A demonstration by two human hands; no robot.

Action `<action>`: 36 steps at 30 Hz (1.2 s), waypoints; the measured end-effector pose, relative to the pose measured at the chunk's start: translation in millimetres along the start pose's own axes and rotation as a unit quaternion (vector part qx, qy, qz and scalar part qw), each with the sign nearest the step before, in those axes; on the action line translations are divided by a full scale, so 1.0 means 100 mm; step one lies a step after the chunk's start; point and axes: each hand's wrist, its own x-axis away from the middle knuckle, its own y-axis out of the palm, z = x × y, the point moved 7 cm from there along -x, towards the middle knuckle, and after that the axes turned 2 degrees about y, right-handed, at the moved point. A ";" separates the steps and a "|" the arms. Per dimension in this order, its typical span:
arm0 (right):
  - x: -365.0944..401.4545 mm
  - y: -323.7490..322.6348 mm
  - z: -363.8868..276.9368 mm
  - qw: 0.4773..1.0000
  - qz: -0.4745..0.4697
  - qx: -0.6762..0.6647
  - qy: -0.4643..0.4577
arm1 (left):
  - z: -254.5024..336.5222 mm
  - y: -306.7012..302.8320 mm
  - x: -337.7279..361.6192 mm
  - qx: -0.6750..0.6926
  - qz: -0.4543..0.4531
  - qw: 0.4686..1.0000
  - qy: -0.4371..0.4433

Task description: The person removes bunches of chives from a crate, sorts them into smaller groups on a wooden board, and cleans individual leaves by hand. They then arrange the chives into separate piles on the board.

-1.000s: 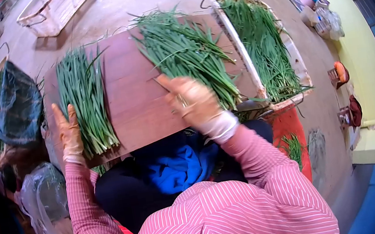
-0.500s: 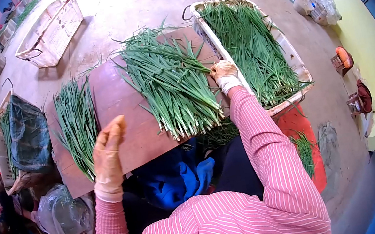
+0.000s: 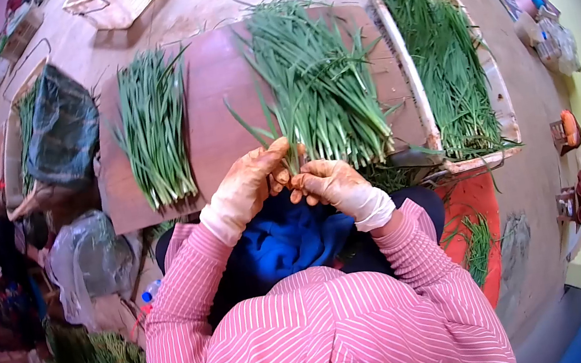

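Note:
My left hand [image 3: 242, 189] and my right hand [image 3: 339, 187], both in stained thin gloves, meet at the near edge of a brown board [image 3: 222, 109]. Between their closed fingertips are the lower ends of a few garlic chives [image 3: 292, 157], with green leaves pointing away from me. Just beyond lies a large loose pile of garlic chives [image 3: 320, 78], white ends towards me. A smaller, neater bunch of garlic chives [image 3: 157, 130] rests on the left of the board. The fingers partly cover the stems they grip.
Right of the board stands a white crate [image 3: 424, 103] full of chives. Another crate [image 3: 14, 176] with a dark plastic sheet [image 3: 60, 130] is at the left. A clear plastic bag [image 3: 90, 262] sits near my left arm. Loose chives [image 3: 478, 247] lie on a red surface [image 3: 478, 190].
My right hand has come from the pile's right side to the board's near edge. The left hand has moved right to meet it, and both now grip a few chives. The view has shifted.

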 end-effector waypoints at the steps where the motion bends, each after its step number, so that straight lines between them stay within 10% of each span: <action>1: -0.01 0.08 0.06 1.000 -0.013 -0.002 0.014 | -0.02 -0.02 0.03 -0.032 -0.014 0.999 -0.004; 14: -0.18 0.22 0.79 0.989 0.040 -0.139 0.031 | -0.02 -0.53 0.15 -0.065 0.161 0.984 0.046; 19: 0.18 0.37 1.18 0.939 -0.110 0.147 0.289 | -0.01 -0.74 0.14 -0.038 0.160 0.986 0.032; 22: 0.03 0.19 0.64 0.992 0.081 0.089 0.042 | -0.07 -0.68 0.16 -0.066 0.173 0.982 0.027; 25: -0.16 0.25 0.28 0.921 0.167 0.339 -0.095 | -0.06 -0.60 0.17 -0.183 0.166 0.968 0.036; 27: -0.27 0.35 0.24 0.928 0.125 0.344 -0.071 | -0.14 -0.56 0.15 -0.164 0.142 0.976 0.025; 30: -0.30 0.47 0.37 0.999 0.030 0.014 -0.007 | -0.16 -0.49 0.17 -0.062 0.057 0.996 -0.019; 36: -0.21 0.49 0.38 0.999 -0.032 -0.031 -0.019 | -0.09 -0.31 0.22 -0.011 -0.006 1.000 -0.019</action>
